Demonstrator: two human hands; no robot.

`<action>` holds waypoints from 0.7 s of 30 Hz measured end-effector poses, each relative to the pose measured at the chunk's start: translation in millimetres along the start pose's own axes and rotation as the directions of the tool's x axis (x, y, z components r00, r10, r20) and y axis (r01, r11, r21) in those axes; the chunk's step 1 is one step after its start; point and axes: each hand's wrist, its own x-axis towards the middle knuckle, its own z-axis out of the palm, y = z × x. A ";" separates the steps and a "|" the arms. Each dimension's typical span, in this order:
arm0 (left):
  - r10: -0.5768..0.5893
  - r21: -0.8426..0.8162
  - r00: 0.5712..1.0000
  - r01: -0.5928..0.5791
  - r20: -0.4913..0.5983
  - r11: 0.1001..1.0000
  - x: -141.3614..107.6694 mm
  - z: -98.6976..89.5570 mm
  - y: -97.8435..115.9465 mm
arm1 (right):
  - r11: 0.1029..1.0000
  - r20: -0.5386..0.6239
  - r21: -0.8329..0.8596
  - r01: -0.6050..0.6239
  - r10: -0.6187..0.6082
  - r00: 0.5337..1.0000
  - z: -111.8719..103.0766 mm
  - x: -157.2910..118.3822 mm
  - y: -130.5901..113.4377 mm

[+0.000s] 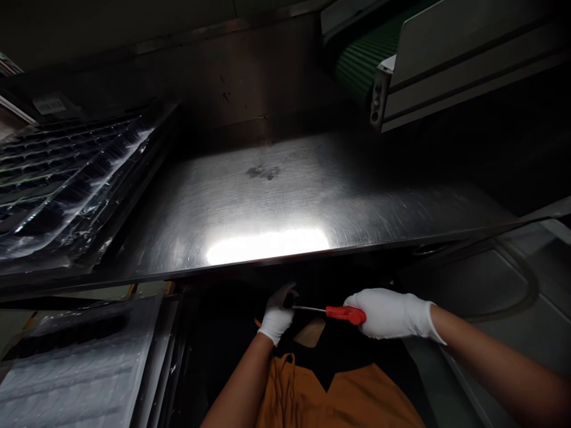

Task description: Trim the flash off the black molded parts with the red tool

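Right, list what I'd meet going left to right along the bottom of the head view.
Plastic sheet, left white-gloved hand, red-handled screwdriver, right white-gloved hand.

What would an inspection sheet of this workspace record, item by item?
surface: stainless steel table top, scuffed, with a dark smudge and a bright patch of glare.
job's things: red-handled screwdriver, its metal shaft reaching toward a small dark object; a tan flat piece shows just below.
clutter: plastic-covered dark panel at the table's left; plastic-covered sheet lower left.
grippers: white-gloved left hand closed on the small dark object; white-gloved right hand gripping the screwdriver's handle.
cables: nothing seen.
surroundings: green ribbed conveyor belt, grey metal housing, orange apron.
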 end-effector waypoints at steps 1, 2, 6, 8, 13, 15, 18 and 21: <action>0.009 0.010 1.000 -0.009 -0.010 1.000 0.3 -0.3 -0.6 | 1.000 -0.010 -0.005 0.004 -0.004 1.000 0.6 0.4 -0.1; 0.016 0.019 1.000 -0.015 -0.021 1.000 0.5 -0.5 -0.7 | 1.000 -0.030 -0.018 -0.005 0.005 1.000 0.8 0.6 -0.3; 0.011 0.027 0.999 -0.010 -0.035 1.000 1.0 -1.3 2.5 | 1.000 -0.034 0.017 -0.018 0.018 0.999 -0.5 0.7 -1.0; 0.002 0.008 0.999 -0.001 -0.048 1.000 1.3 -1.9 5.1 | 1.000 -0.056 0.018 -0.026 0.027 0.998 -1.5 0.7 -0.9; -0.091 -0.172 0.994 0.080 -0.058 0.982 3.3 -4.2 10.0 | 0.998 -0.035 0.067 -0.019 0.021 0.999 -0.1 1.1 1.1; -0.161 -0.292 0.985 0.138 -0.055 0.947 4.3 -5.5 10.0 | 0.998 -0.065 0.050 -0.039 0.042 0.997 2.8 0.9 1.5; -0.303 -0.547 0.953 0.253 -0.002 0.798 4.9 -8.6 9.8 | 1.000 -0.096 -0.009 -0.024 0.023 0.995 8.4 -0.1 0.4; -0.406 -0.737 0.907 0.349 0.110 0.579 4.4 -12.9 11.8 | 1.000 -0.104 -0.029 -0.002 -0.001 0.995 11.5 -1.4 -2.3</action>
